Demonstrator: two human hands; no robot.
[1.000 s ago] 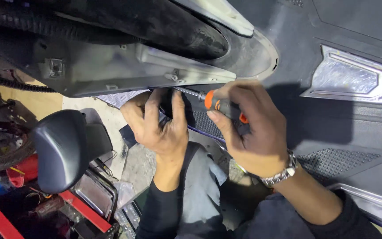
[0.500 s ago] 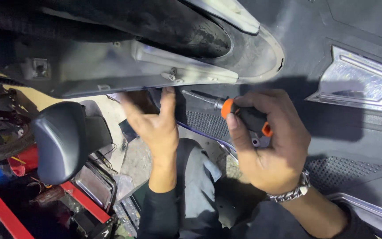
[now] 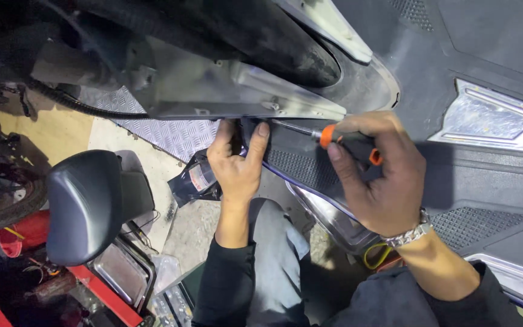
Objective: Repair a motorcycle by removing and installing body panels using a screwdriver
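Orange-and-black screwdriver (image 3: pixel 349 142) sits clenched in the right hand (image 3: pixel 376 178), tip at the fender (image 3: pixel 243 91) edge. Left hand (image 3: pixel 237 166) pinches the panel (image 3: pixel 310 163) lip beside it. Best to keep the shaft square to the screw (hidden in shadow). Nearby a seat (image 3: pixel 83 203); the overhanging fender crowds the handle.
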